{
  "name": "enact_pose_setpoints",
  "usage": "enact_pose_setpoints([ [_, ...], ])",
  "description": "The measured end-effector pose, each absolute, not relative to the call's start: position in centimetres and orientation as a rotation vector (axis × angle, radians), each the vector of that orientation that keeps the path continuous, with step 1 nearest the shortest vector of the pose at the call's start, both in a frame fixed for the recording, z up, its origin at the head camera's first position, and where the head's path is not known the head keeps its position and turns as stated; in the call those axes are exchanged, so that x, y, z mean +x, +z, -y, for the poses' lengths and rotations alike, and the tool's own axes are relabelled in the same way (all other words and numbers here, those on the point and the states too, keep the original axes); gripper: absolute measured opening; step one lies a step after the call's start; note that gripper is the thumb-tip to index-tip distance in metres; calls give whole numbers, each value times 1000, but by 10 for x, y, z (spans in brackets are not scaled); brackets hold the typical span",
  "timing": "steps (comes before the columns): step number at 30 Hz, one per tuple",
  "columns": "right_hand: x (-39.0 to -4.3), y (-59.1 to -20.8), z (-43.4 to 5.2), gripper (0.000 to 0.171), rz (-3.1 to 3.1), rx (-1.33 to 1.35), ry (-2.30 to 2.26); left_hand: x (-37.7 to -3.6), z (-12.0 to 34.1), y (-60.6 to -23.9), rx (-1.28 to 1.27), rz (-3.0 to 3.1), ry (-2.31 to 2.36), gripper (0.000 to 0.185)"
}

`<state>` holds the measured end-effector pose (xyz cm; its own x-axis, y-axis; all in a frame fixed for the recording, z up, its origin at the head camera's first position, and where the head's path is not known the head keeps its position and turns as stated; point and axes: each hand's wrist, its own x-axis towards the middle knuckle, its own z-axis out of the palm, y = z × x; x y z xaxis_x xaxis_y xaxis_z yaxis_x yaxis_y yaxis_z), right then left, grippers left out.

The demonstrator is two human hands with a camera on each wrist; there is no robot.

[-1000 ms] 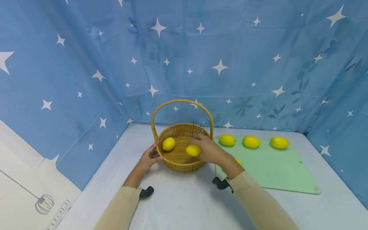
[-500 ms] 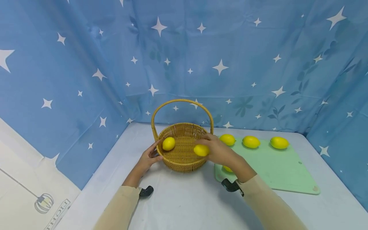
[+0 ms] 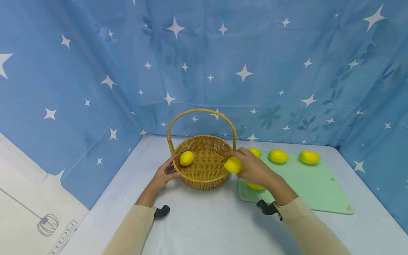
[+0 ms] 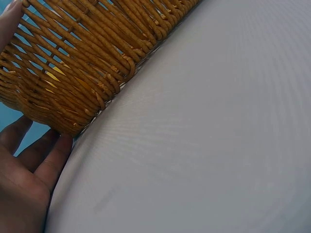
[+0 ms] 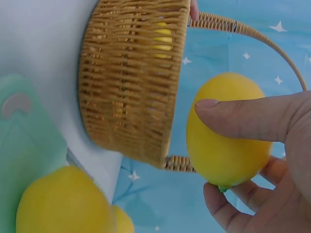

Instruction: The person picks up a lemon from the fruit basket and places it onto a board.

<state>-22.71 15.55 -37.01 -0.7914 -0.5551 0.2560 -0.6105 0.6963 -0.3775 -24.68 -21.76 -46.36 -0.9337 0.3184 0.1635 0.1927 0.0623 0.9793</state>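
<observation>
The right hand [image 3: 255,170] grips a lemon [image 3: 233,165] between thumb and curled fingers, just outside the basket [image 3: 204,177] rim. The left hand [image 3: 164,175] rests relaxed fingers against the basket's far wall. Beneath the right wrist another lemon [image 3: 255,185] is half hidden.

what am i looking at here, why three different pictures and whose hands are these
These are a person's two bare hands, filmed at one moment by three cameras: one worn on the head, one on each wrist. In the head view the left hand rests against a wicker basket on a white table. One lemon lies in the basket. The right hand grips another lemon at the basket's right rim. Beside it a green mat carries more lemons. The right wrist view shows that grip up close; the left shows fingers by the basket's base.
</observation>
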Motion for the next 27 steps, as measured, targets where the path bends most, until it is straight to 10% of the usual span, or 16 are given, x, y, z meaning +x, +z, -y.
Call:
enact_pose_setpoints([
  [27, -222, -380, -216, 59, 2840, 826, 660, -261, 222, -482, 527, -2227, 2019, 79],
])
